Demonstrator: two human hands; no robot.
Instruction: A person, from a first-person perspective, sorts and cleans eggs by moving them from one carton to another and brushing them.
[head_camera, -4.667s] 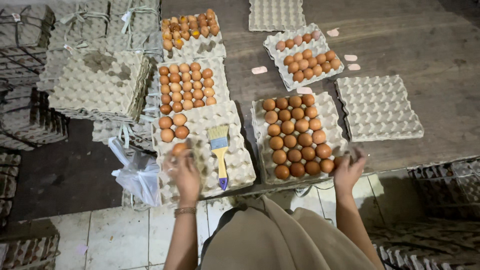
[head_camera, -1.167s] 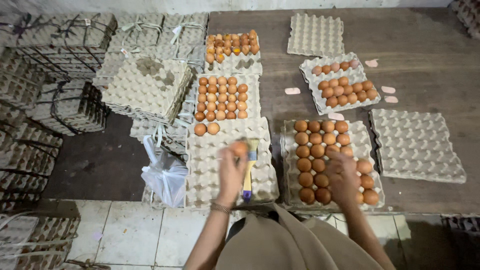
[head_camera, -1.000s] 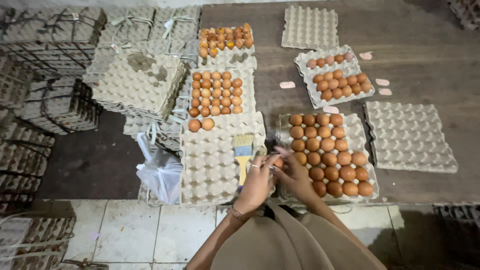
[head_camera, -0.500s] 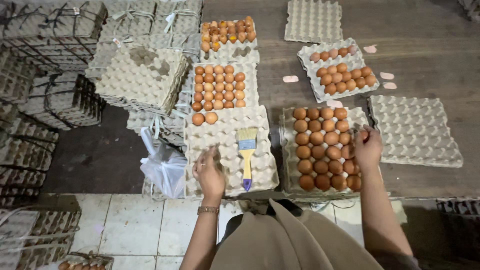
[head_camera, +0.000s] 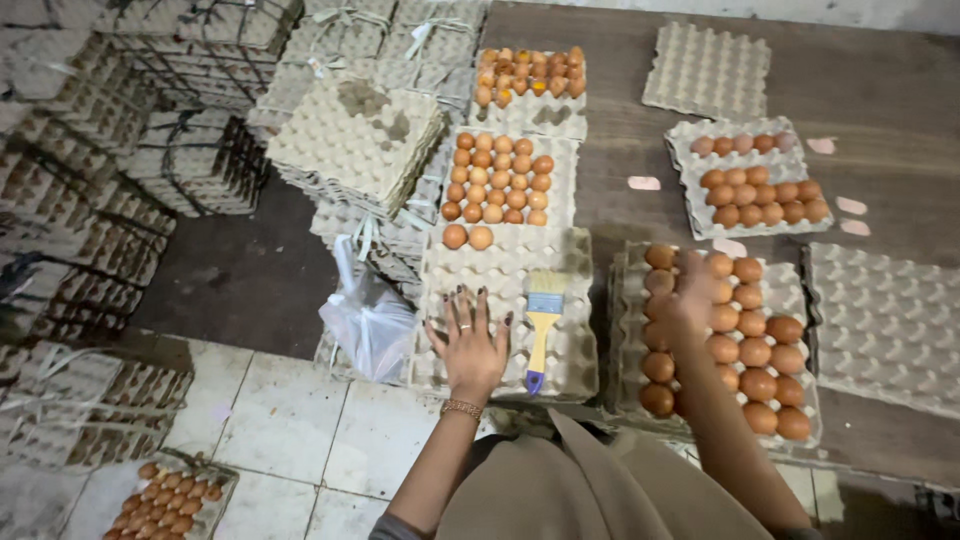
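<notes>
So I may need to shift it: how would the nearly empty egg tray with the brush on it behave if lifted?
The tray looks like thin moulded pulp, so probably light and flexible. Its two eggs sit at the far edge and might tip it that way. The loose brush would likely slide off. The left hand rests flat on it.

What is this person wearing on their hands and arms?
Both forearms are bare, with no gloves or sleeves in view. The left hand has dark-painted nails, a ring on one of its fingers, and a thin beaded bracelet at the wrist. The right hand is motion-blurred, so any jewellery there cannot be made out. A tan garment covers the body below.
</notes>
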